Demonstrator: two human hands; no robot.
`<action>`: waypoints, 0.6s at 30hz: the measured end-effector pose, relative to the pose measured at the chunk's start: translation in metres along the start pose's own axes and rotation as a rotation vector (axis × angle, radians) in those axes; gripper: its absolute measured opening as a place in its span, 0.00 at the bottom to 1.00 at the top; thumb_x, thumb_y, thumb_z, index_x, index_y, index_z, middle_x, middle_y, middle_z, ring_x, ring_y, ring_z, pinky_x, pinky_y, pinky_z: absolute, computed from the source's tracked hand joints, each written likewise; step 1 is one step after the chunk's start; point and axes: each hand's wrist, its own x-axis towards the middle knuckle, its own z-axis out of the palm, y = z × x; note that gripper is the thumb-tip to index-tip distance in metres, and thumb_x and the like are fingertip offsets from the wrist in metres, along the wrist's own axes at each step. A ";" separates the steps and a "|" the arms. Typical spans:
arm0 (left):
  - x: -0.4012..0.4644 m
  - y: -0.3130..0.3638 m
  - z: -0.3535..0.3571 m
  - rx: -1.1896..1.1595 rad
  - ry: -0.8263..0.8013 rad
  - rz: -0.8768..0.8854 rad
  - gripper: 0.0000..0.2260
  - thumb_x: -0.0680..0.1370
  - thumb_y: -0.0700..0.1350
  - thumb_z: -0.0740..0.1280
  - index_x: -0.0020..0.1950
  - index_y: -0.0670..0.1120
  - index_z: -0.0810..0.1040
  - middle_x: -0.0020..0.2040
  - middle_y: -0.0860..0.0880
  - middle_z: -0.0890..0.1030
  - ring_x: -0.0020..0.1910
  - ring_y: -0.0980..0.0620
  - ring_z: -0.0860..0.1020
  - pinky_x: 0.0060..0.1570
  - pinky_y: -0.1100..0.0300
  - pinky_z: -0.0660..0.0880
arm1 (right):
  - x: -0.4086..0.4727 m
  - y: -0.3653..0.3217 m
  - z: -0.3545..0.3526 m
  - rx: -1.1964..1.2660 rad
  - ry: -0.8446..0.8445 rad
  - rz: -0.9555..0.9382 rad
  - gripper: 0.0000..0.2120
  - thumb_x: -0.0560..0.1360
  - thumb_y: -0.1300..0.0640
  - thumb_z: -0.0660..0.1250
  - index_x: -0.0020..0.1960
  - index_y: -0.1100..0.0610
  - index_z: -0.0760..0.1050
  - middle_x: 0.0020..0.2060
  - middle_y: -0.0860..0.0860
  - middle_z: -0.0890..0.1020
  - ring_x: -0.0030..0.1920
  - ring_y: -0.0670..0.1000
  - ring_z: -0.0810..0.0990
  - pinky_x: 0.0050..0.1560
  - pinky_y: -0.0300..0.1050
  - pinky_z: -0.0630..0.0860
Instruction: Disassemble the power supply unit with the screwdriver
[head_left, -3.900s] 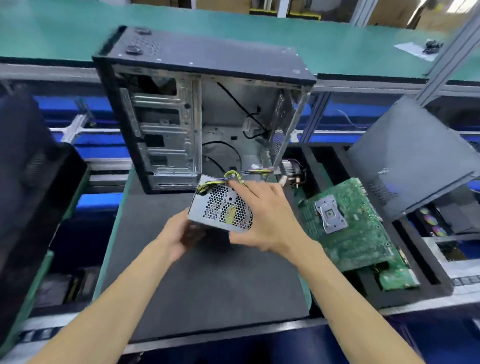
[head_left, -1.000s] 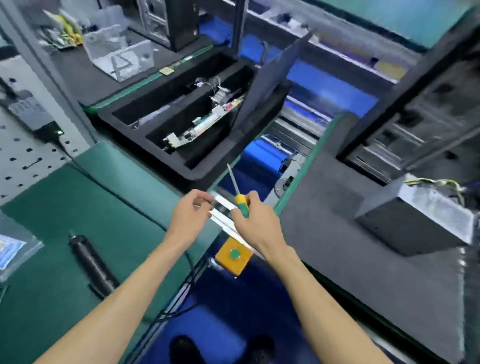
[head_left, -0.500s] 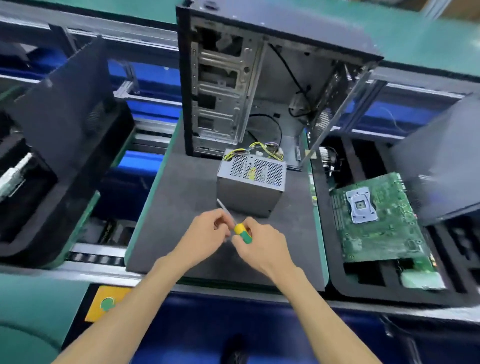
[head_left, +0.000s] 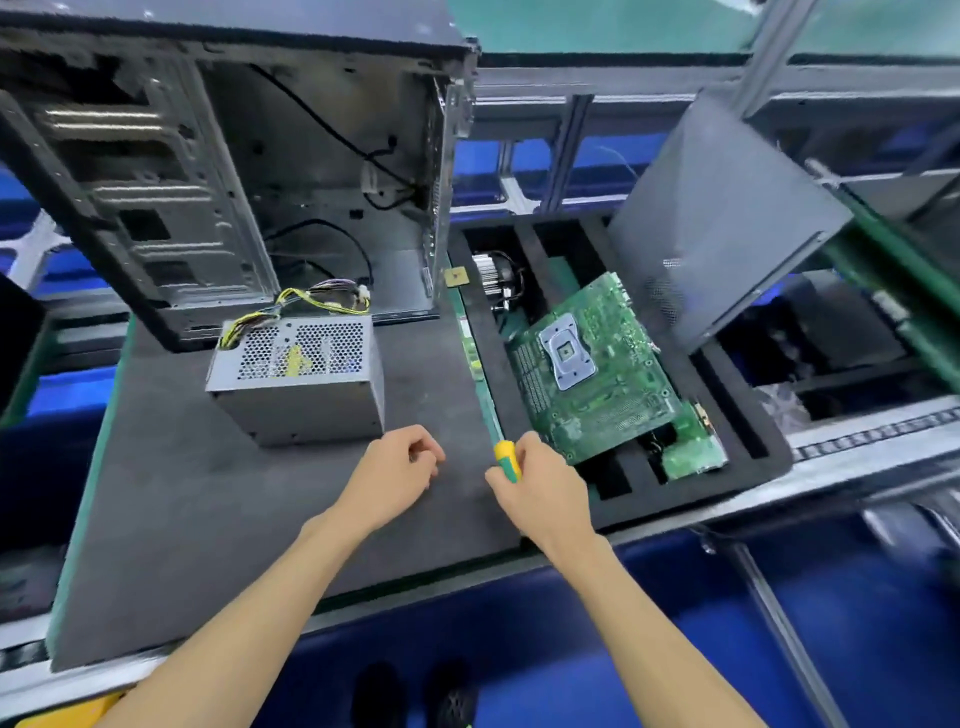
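Observation:
The grey metal power supply unit (head_left: 298, 379) stands on the dark foam mat (head_left: 208, 519), its perforated top up and a bundle of yellow and black wires at its back. My right hand (head_left: 540, 488) grips the yellow-and-green handle of the screwdriver (head_left: 506, 460), to the right of the unit and near the mat's right edge; the shaft is hidden. My left hand (head_left: 392, 475) hovers just in front of the unit's right corner, fingers loosely curled and holding nothing.
The open, emptied computer case (head_left: 234, 171) stands behind the unit. To the right, a black foam tray (head_left: 753, 462) holds a green motherboard (head_left: 597, 374) and a cooler fan (head_left: 498, 275). A dark side panel (head_left: 722, 218) leans over the tray's back.
My hands have separated: the left let go of the screwdriver shaft, and the right moved rightward with the handle. The view shifted left, so the unit now sits left of my hands.

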 end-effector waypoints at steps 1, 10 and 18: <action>0.002 0.002 0.004 0.014 -0.008 0.003 0.12 0.77 0.36 0.61 0.41 0.49 0.80 0.35 0.52 0.83 0.35 0.52 0.81 0.41 0.57 0.79 | 0.002 0.005 0.000 -0.016 -0.015 0.020 0.12 0.75 0.45 0.67 0.44 0.50 0.66 0.38 0.47 0.77 0.38 0.54 0.76 0.36 0.49 0.66; 0.009 0.000 0.005 0.050 -0.062 0.006 0.13 0.78 0.37 0.60 0.42 0.50 0.79 0.37 0.52 0.83 0.36 0.52 0.82 0.37 0.61 0.77 | 0.012 0.010 -0.002 -0.120 0.018 -0.001 0.16 0.80 0.39 0.63 0.58 0.51 0.72 0.51 0.49 0.76 0.50 0.54 0.79 0.43 0.48 0.70; -0.001 0.022 -0.041 -0.082 0.141 0.177 0.15 0.76 0.35 0.60 0.40 0.54 0.78 0.35 0.55 0.81 0.34 0.52 0.80 0.41 0.52 0.79 | 0.033 -0.069 -0.014 0.156 0.082 -0.165 0.11 0.83 0.42 0.60 0.51 0.48 0.73 0.43 0.43 0.77 0.44 0.47 0.77 0.46 0.49 0.72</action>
